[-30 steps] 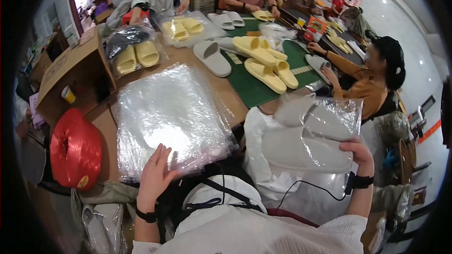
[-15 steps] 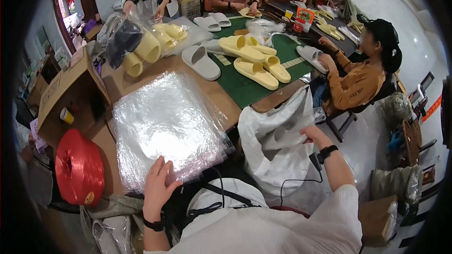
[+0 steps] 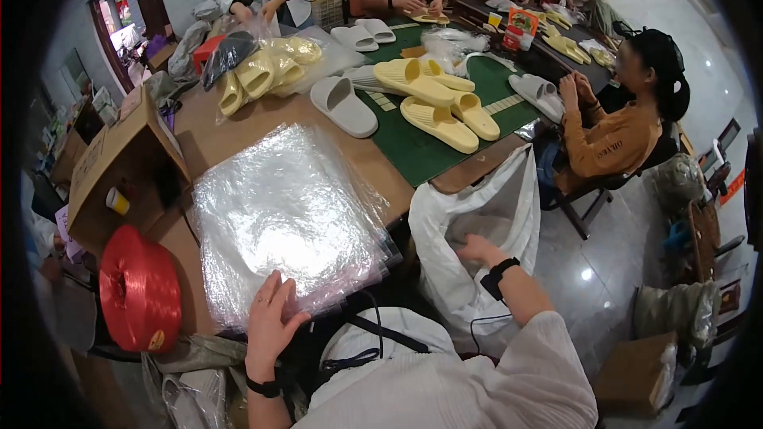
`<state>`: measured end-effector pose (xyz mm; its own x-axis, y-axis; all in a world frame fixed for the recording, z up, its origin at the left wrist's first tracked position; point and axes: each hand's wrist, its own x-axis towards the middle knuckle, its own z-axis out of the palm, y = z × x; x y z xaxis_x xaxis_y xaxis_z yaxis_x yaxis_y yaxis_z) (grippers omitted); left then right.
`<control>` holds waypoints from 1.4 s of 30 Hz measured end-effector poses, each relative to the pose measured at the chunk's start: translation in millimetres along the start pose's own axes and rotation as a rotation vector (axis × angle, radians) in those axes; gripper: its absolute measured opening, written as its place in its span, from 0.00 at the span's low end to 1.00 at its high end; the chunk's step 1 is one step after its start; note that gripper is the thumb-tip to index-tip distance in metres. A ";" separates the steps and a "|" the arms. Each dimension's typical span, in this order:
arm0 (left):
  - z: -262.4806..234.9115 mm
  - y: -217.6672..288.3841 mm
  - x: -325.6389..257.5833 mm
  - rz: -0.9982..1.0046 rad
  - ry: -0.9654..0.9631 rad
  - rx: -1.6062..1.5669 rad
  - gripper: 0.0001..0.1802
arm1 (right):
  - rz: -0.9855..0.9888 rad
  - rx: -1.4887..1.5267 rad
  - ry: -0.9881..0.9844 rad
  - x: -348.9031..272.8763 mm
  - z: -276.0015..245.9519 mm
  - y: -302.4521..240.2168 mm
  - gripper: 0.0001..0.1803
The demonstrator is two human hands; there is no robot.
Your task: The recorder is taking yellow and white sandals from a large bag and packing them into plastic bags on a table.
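Observation:
A thick stack of clear plastic bags [image 3: 286, 218] lies on the brown table [image 3: 214, 139] in front of me. My left hand [image 3: 270, 326] rests flat on the stack's near edge, fingers spread. My right hand [image 3: 475, 250] reaches down into a big white sack [image 3: 477, 222] hanging at the table's right side; its fingers are partly hidden inside, so what they touch is unclear.
A red spool of twine [image 3: 139, 290] and an open cardboard box [image 3: 119, 167] stand at my left. Yellow and grey slippers [image 3: 437, 107] lie on a green mat [image 3: 445, 123]. Other people sit around the table, one in orange [image 3: 612, 135] at the right.
My right hand let go of the clear bag it held up and dropped into the white sack. My left hand stayed on the stack.

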<state>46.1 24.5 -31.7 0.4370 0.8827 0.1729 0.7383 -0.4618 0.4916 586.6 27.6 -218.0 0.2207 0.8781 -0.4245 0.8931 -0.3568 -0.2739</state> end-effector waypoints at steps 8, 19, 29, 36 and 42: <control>-0.4 -3.6 -5.3 -0.007 0.046 0.011 0.38 | -0.149 0.599 0.339 -38.0 -169.6 -87.6 0.15; 0.9 -3.4 -11.0 -0.019 0.066 -0.004 0.36 | 0.020 1.366 0.534 153.9 -253.6 -136.3 0.35; 3.3 -12.2 -11.0 0.015 0.079 0.018 0.33 | -0.403 1.818 0.465 120.4 -248.4 -193.6 0.12; 3.6 -11.5 -11.7 -0.012 0.077 -0.006 0.34 | -0.488 1.984 0.322 -3.4 -242.5 -246.5 0.11; 15.7 -24.2 -18.0 0.046 0.113 0.015 0.34 | -0.544 1.876 -0.012 -77.4 -184.7 -315.9 0.12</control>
<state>28.5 18.4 -60.1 0.4108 0.8643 0.2902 0.7269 -0.5026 0.4679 359.8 131.2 60.8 0.1007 0.9949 0.0054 -0.6280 0.0677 -0.7753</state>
